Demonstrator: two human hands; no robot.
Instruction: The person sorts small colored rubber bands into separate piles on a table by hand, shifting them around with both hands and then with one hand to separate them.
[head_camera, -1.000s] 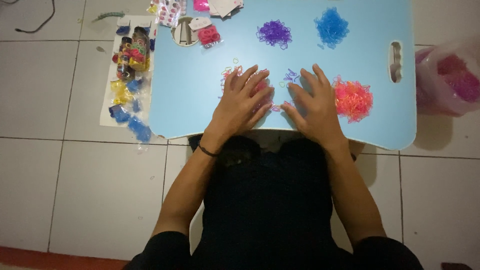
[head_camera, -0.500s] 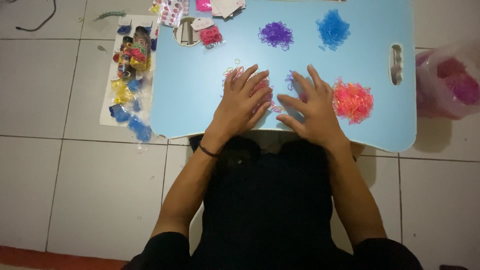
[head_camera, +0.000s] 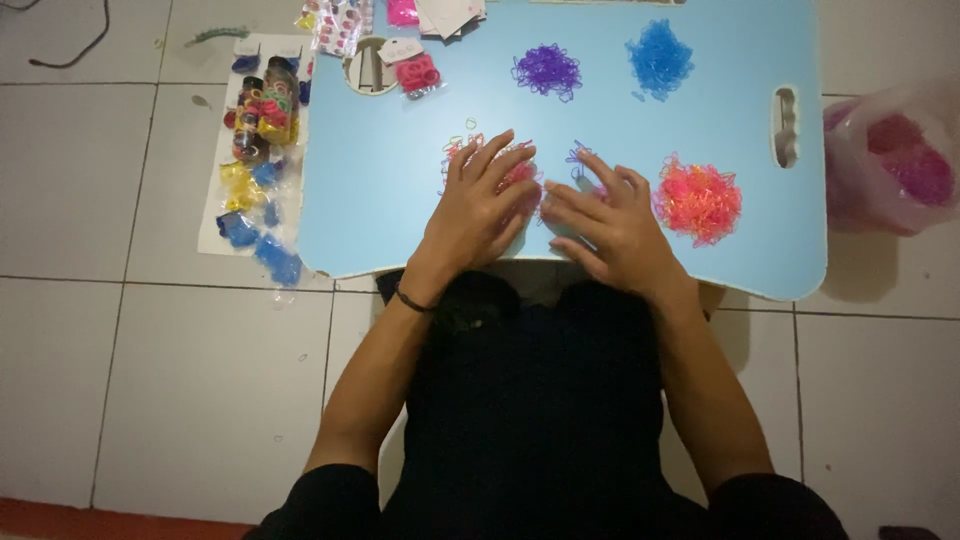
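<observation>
On the blue table (head_camera: 400, 200), both hands (head_camera: 480, 215) lie flat over mixed bands (head_camera: 460, 150), fingers (head_camera: 600, 170) spread apart.

Home: tiled floor (head_camera: 150, 380), lap desk (head_camera: 380, 170)

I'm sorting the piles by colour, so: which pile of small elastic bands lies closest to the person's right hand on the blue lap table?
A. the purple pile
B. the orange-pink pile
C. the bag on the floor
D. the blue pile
B: the orange-pink pile lies just beside the right hand, while the purple pile and blue pile sit at the table's far edge.
</observation>
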